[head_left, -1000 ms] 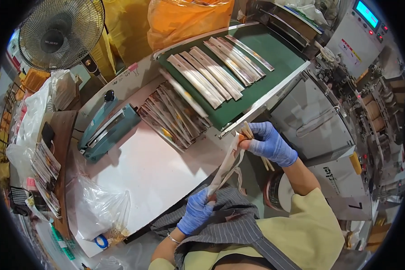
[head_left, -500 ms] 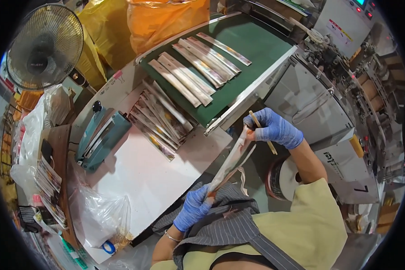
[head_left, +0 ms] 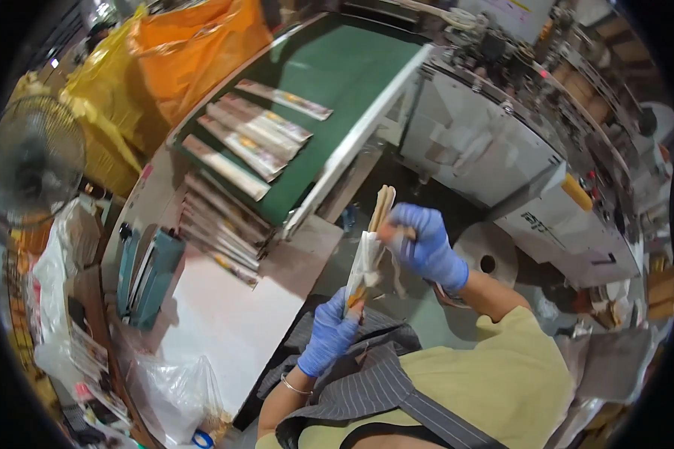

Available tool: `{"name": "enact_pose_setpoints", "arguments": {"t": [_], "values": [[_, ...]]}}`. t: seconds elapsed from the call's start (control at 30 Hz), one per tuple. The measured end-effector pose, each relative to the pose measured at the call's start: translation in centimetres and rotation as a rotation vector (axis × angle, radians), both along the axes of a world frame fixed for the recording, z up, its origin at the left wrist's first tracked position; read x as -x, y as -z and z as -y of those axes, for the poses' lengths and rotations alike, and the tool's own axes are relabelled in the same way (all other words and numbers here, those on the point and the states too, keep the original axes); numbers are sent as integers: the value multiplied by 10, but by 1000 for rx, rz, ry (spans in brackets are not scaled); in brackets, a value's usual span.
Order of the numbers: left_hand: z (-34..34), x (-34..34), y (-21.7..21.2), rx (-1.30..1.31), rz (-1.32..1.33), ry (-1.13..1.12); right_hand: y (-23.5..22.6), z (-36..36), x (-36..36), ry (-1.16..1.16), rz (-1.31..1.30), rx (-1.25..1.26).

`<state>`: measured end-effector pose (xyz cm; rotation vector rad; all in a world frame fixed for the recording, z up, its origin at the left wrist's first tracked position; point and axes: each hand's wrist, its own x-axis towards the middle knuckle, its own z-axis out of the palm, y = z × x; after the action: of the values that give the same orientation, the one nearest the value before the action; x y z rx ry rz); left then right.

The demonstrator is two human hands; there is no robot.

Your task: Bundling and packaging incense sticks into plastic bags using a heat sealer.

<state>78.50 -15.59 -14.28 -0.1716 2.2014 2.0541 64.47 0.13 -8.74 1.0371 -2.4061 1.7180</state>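
My left hand point(head_left: 327, 335), in a blue glove, is closed round the lower end of a long, narrow white printed packet point(head_left: 368, 254). The packet stands tilted upward in front of my apron. From its upper end rise pale wooden sticks point(head_left: 383, 207), which look like chopsticks. My right hand point(head_left: 427, 243), also gloved in blue, is at that upper end with its fingers curled together. Motion blurs its fingertips, and what they pinch is hidden. To the left, more narrow packets point(head_left: 221, 232) lie in an overlapping pile on the white table point(head_left: 232, 322).
Several packets point(head_left: 266, 127) lie on the green conveyor belt point(head_left: 344, 67). A teal sealer-like device point(head_left: 151, 277) and a clear plastic bag point(head_left: 172, 396) sit on the table. A fan point(head_left: 37, 157) stands far left, beside yellow and orange bags point(head_left: 195, 52). Grey machine housing point(head_left: 479, 135) is at right.
The view has shifted. The wooden stick that lay crosswise in my right hand no longer shows there; sticks now stand at the packet's upper end. My right hand has curled in close to it.
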Motion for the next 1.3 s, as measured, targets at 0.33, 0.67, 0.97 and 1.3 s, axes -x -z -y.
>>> {"name": "enact_pose_setpoints", "arguments": {"t": [0.33, 0.67, 0.97, 1.3], "values": [[-95, 51, 7, 870, -412, 210, 49, -99, 35, 643, 379, 182], [-25, 30, 43, 735, -71, 68, -44, -400, 216, 1283, -852, -215], [-41, 7, -16, 616, 393, -59, -9, -573, 213, 1655, -543, -602], [-25, -7, 15, 706, 127, -138, 44, -546, 241, 1152, -2, -877]]}}
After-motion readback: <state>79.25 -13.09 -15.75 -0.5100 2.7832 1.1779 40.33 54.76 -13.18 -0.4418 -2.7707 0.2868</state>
